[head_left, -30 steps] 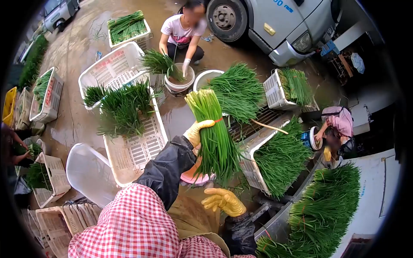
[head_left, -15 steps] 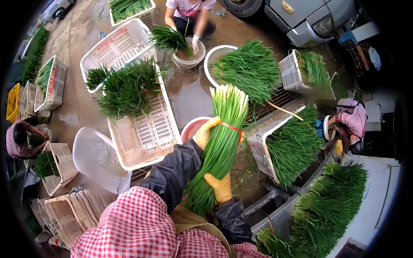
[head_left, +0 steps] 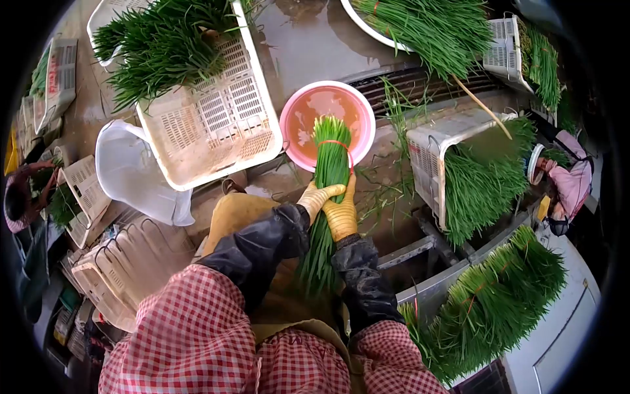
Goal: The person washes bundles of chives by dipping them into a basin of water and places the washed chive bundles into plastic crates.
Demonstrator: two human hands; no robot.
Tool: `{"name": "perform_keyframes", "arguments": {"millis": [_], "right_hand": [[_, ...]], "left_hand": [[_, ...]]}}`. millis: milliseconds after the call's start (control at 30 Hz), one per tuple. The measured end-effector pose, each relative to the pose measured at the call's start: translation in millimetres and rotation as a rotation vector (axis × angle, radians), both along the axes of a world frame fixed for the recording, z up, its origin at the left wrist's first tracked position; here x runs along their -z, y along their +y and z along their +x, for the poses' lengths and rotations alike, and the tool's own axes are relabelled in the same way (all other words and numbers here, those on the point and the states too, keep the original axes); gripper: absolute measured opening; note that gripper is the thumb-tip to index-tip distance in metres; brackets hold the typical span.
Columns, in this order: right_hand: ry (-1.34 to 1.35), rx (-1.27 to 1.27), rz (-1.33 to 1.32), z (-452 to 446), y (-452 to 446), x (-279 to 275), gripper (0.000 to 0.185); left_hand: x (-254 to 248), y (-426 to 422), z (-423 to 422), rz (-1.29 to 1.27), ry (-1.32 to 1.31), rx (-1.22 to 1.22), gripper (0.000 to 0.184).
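A bundle of garlic chives (head_left: 332, 164) with a red band around it is held between my two gloved hands. My left hand (head_left: 319, 198), in a yellow glove, is closed around its left side below the band. Wrapped on the right side, my right hand (head_left: 341, 215) is closed on the same bundle, close against the left. The pale stem ends point away from me, over a pink basin (head_left: 286, 125) of murky brownish water. Whether the tips touch the water I cannot tell. Green leaves trail back toward my lap.
A white crate (head_left: 216, 105) with more chives stands left of the basin, beside a translucent tub (head_left: 128, 164). On the right, another crate (head_left: 423, 157) is full of chives. Tied bundles (head_left: 499, 295) lie at the lower right. A person (head_left: 571, 174) works at the far right.
The bundle has come down and nearer to me, over the pink basin. My hands have moved closer together on it. The view has tilted down, and the person at the top is out of sight.
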State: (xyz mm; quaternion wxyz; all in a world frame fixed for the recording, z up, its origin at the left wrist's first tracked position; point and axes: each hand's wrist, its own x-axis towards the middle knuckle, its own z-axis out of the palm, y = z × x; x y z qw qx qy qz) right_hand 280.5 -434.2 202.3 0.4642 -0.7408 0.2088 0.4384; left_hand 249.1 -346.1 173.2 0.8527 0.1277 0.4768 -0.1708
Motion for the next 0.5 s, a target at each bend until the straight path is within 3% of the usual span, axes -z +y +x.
{"name": "perform_keyframes", "arguments": {"millis": [133, 200, 300, 333, 367, 467, 500], "right_hand": [[0.033, -0.251, -0.206, -11.3, 2.6, 69.3, 0.101], [0.041, -0.365, -0.294, -15.1, 4.2, 126.3, 0.1], [0.16, -0.341, -0.299, -7.3, 6.9, 248.0, 0.09], [0.205, -0.294, -0.291, -3.7, 5.1, 262.9, 0.087], [0.163, -0.295, -0.281, -1.6, -0.9, 259.7, 0.087], [-0.041, -0.15, -0.073, -6.3, 3.9, 230.9, 0.08], [0.004, -0.208, -0.144, -10.5, 1.4, 247.9, 0.08]], "left_hand": [[91.6, -18.8, -32.7, 0.115, 0.105, -0.063, 0.055], [151.8, -19.6, -38.8, 0.031, 0.134, -0.089, 0.06], [260.7, -15.8, -32.2, -0.237, 0.356, -0.102, 0.041], [270.7, -11.9, -22.6, -0.411, 0.421, -0.086, 0.039], [260.0, -8.1, -12.2, -0.418, 0.449, -0.143, 0.039], [229.4, -21.4, -14.0, 0.067, 0.26, -0.197, 0.045], [240.4, -30.5, -22.9, 0.056, 0.29, -0.209, 0.047]]}}
